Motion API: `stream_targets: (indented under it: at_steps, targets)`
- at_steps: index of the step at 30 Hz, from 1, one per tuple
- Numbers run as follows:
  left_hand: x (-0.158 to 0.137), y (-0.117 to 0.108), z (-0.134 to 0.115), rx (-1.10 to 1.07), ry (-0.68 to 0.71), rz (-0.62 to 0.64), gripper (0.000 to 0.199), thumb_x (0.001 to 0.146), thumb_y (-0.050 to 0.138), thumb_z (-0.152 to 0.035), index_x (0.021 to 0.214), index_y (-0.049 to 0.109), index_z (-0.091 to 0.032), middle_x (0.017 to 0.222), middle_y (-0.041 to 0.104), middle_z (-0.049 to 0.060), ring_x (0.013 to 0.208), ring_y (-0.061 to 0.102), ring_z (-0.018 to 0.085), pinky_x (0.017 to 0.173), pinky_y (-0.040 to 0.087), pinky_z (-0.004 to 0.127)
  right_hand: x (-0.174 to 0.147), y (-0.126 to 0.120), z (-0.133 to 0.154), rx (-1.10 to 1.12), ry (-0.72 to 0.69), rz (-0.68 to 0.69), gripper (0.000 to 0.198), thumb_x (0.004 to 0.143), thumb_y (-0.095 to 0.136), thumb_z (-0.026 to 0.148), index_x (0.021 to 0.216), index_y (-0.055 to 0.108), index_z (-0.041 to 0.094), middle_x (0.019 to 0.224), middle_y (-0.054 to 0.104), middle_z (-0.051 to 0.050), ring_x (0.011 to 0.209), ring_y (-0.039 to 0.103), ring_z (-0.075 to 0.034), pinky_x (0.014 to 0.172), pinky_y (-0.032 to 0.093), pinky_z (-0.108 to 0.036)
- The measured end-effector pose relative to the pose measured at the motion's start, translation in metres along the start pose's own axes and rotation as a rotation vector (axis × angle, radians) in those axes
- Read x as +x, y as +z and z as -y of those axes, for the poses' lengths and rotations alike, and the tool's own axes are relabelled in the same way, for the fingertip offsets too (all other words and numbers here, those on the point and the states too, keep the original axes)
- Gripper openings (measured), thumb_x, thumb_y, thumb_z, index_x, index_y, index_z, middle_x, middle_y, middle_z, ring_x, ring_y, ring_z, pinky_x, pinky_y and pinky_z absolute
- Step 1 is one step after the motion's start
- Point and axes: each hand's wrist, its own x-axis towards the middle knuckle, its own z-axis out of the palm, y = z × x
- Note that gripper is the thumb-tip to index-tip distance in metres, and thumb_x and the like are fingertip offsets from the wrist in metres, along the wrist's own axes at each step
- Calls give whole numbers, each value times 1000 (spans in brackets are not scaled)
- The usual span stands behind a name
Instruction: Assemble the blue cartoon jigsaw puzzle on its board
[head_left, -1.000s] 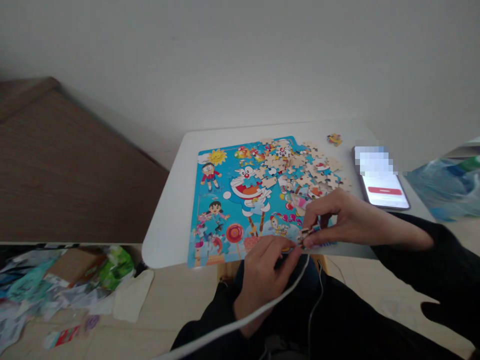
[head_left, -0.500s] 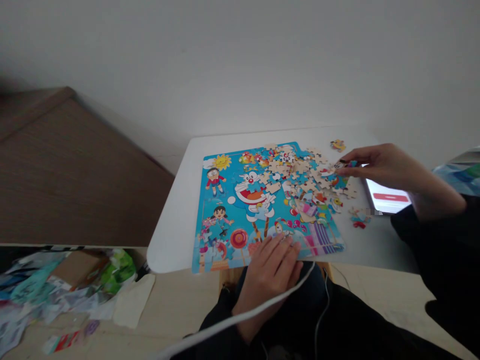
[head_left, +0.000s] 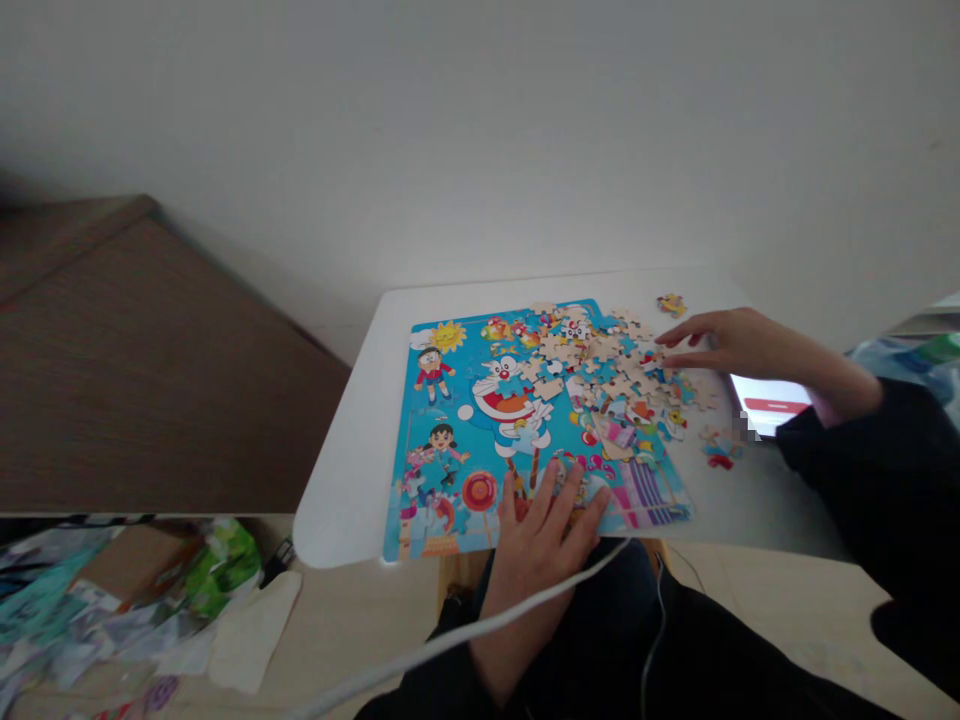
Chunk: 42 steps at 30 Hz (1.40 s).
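A blue cartoon jigsaw puzzle (head_left: 439,415) lies on the white table, partly assembled. My left hand (head_left: 536,545) rests on its near edge, fingers spread, covering part of the picture's bottom. Loose jigsaw pieces (head_left: 600,350) are heaped over the puzzle's right half, many with their plain wooden backs up. Over the right side of this heap, my right hand (head_left: 739,350) has its thumb and index finger apart, close to a red and blue piece (head_left: 651,366). I see nothing held between those fingers.
A lit phone (head_left: 769,400) lies under my right wrist. Stray pieces sit near it, a yellow one (head_left: 671,305) and a red-blue one (head_left: 720,447). A white cable (head_left: 465,632) crosses before my left forearm. A brown cabinet (head_left: 150,370) stands left, with bags and a box (head_left: 139,565) below.
My right hand has let go of a jigsaw piece and parted its fingers, shifting slightly left over the heap. My left hand's fingers have spread wider. The whole view has shifted slightly.
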Motion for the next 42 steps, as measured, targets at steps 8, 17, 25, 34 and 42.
stream_targets:
  at_steps: [8,17,25,34,42]
  targets:
    - [-2,1,-1,14,-6,38,38,96,43,-41,134,47,-37,144,46,-7,132,41,22,113,19,53,69,-11,68,-189,-286,-4,37,89,45,40,111,70,23,107,71,-7,97,64,-24,83,46,-36]
    - [-3,1,-1,20,-1,37,39,97,39,-43,135,45,-37,144,47,-7,132,41,23,108,30,50,130,21,94,-211,-238,77,33,74,66,43,100,74,23,104,72,-6,93,63,-25,71,45,-32]
    - [-1,-1,0,18,-3,25,37,97,39,-41,132,49,-37,143,48,-7,132,41,22,110,28,49,132,18,80,371,-196,140,26,69,69,33,88,71,16,83,72,-6,76,65,-18,69,49,-30]
    - [-1,3,0,11,-19,-27,36,95,42,-44,129,52,-37,137,54,-7,128,46,20,114,21,47,88,-17,26,637,83,-159,33,70,72,36,98,70,17,90,72,-10,75,64,-17,64,54,-31]
    - [-2,7,1,-26,-27,-50,35,96,39,-42,126,56,-37,135,56,-7,128,46,19,117,5,46,70,-17,-15,668,315,-137,33,77,65,23,108,58,18,90,71,-11,64,63,-16,62,55,-33]
